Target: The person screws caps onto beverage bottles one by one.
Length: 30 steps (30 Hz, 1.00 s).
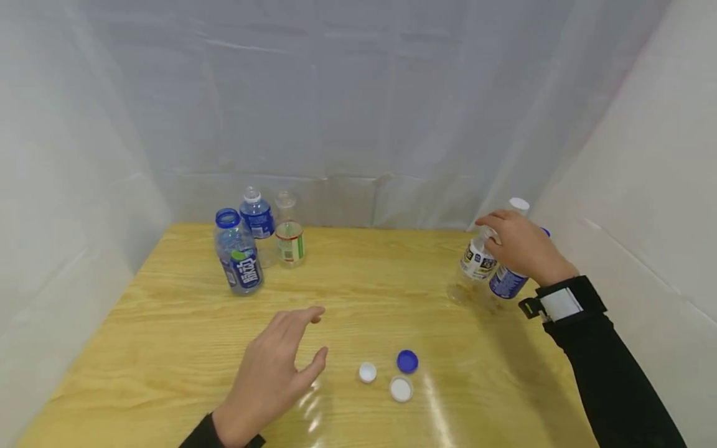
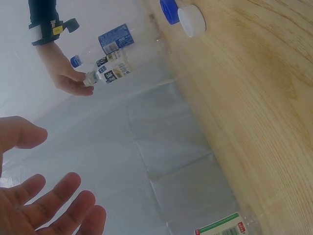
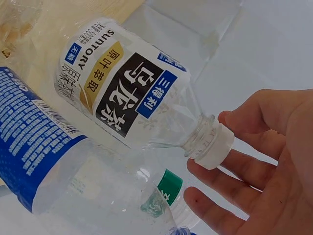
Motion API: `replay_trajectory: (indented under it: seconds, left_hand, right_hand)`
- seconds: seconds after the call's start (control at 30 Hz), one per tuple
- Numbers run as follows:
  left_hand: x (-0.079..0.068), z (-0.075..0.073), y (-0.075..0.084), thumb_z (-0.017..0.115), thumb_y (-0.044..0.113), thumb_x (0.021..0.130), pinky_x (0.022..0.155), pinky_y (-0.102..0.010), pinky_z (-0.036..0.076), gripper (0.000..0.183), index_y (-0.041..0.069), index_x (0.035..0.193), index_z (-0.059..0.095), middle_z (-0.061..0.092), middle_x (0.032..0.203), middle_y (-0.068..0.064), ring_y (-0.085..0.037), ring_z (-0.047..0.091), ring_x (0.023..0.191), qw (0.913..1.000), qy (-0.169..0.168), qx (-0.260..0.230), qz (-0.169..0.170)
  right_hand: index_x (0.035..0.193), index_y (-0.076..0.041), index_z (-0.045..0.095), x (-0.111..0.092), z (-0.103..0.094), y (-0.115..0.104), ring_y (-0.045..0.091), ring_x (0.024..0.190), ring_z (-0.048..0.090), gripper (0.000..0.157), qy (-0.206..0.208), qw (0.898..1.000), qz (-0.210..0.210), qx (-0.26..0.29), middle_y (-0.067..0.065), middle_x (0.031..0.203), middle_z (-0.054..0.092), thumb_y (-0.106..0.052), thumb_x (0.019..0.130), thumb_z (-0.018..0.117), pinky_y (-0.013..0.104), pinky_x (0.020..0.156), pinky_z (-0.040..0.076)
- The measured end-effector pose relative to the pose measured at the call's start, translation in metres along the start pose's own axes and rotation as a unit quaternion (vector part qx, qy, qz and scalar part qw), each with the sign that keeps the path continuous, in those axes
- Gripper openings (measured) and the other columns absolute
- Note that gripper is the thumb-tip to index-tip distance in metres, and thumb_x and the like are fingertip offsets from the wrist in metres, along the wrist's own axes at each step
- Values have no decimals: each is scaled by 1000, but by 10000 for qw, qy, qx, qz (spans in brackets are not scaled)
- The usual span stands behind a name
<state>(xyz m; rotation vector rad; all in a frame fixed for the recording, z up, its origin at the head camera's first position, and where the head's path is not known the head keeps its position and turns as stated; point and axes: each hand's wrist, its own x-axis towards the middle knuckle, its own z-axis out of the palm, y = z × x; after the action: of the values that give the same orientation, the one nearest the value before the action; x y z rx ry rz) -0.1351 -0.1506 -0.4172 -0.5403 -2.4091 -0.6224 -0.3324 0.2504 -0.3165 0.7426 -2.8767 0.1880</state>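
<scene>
At the right of the table, my right hand (image 1: 521, 242) holds the white cap (image 3: 217, 147) of a clear Suntory bottle (image 1: 477, 261) between thumb and fingers. Beside that bottle stands a clear bottle with a blue label (image 1: 506, 283) and a blue cap. Behind the hand shows another white cap (image 1: 519, 204). My left hand (image 1: 274, 370) hovers over the front of the table, thumb and fingers apart, nothing in its grasp. To its right lie a small white cap (image 1: 367, 373), a blue cap (image 1: 407, 361) and a larger white cap (image 1: 401, 389).
Three uncapped bottles stand at the back left: a wide blue-necked bottle (image 1: 241, 261), a blue-labelled bottle (image 1: 257, 218) and a clear bottle with a green and white label (image 1: 289, 242). White sheeting (image 1: 347, 112) hangs behind and beside the wooden table (image 1: 358, 280).
</scene>
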Motion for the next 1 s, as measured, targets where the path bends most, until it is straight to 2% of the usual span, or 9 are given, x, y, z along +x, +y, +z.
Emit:
replay_trajectory:
  seconds: [0.23, 0.43, 0.53, 0.6, 0.7, 0.77, 0.83, 0.93, 1.0]
  left_hand:
    - [1, 1, 0, 81, 23, 81, 80, -34, 60, 57, 13, 133, 60, 67, 123, 2, -13, 63, 109, 9999, -102, -72, 10]
    - [1, 2, 1, 82, 23, 82, 79, -33, 59, 54, 17, 131, 61, 66, 122, 3, -12, 63, 109, 9998, -195, -55, -56]
    - [1, 2, 1, 82, 23, 82, 79, -32, 59, 52, 17, 129, 62, 67, 121, 3, -12, 63, 109, 9997, -222, -42, -61]
    - [1, 2, 1, 82, 23, 82, 79, -32, 59, 51, 17, 128, 63, 67, 120, 3, -12, 63, 108, 9997, -233, -38, -60]
    - [1, 1, 1, 82, 23, 82, 79, -32, 59, 49, 16, 127, 63, 67, 119, 3, -12, 64, 108, 9997, -231, -33, -55]
    - [1, 1, 1, 82, 24, 82, 79, -32, 59, 49, 16, 126, 64, 67, 119, 3, -12, 64, 108, 9997, -236, -19, -60]
    - [2, 1, 1, 82, 24, 82, 80, -32, 59, 48, 16, 126, 64, 68, 118, 3, -12, 64, 108, 9997, -237, 2, -72]
    - [2, 0, 1, 82, 24, 82, 79, -32, 59, 48, 17, 126, 64, 68, 118, 4, -12, 64, 107, 9997, -228, 32, -92]
    - [2, 0, 1, 82, 24, 82, 79, -32, 59, 47, 17, 126, 65, 68, 117, 4, -11, 64, 106, 9997, -215, 44, -96]
  right_hand:
    - [133, 0, 62, -9, 2, -10, 44, 120, 57, 38, 687, 9960, -530, -204, 25, 132, 60, -10, 96, 64, 57, 93, 53]
    - [130, -2, 65, -13, 1, -32, 39, 115, 62, 38, 1308, 9851, -1088, -265, 20, 128, 64, -9, 93, 68, 53, 91, 55]
    - [131, -4, 65, -16, 1, -46, 37, 114, 63, 38, 1418, 9804, -1362, -152, 18, 129, 64, -10, 94, 68, 48, 86, 57]
    - [133, -7, 64, -19, 0, -56, 33, 108, 66, 38, 1355, 9800, -1459, -15, 16, 132, 64, -13, 95, 67, 41, 76, 58]
    - [137, -10, 62, -23, 0, -70, 30, 110, 66, 39, 1118, 9804, -1564, 429, 13, 136, 62, -15, 98, 65, 38, 71, 57]
    - [138, -10, 61, -26, 1, -79, 30, 116, 63, 40, 958, 9797, -1604, 722, 12, 138, 60, -15, 99, 65, 41, 79, 58]
    - [139, -9, 59, -28, 2, -87, 33, 126, 58, 41, 788, 9768, -1687, 1062, 13, 140, 59, -13, 99, 65, 48, 93, 56]
    - [141, -9, 58, -31, 5, -98, 34, 132, 54, 43, 516, 9750, -1743, 1281, 12, 143, 57, -17, 100, 65, 53, 103, 51]
    - [142, -10, 57, -33, 7, -105, 32, 134, 53, 44, 312, 9741, -1768, 1378, 11, 145, 56, -20, 100, 65, 52, 105, 49]
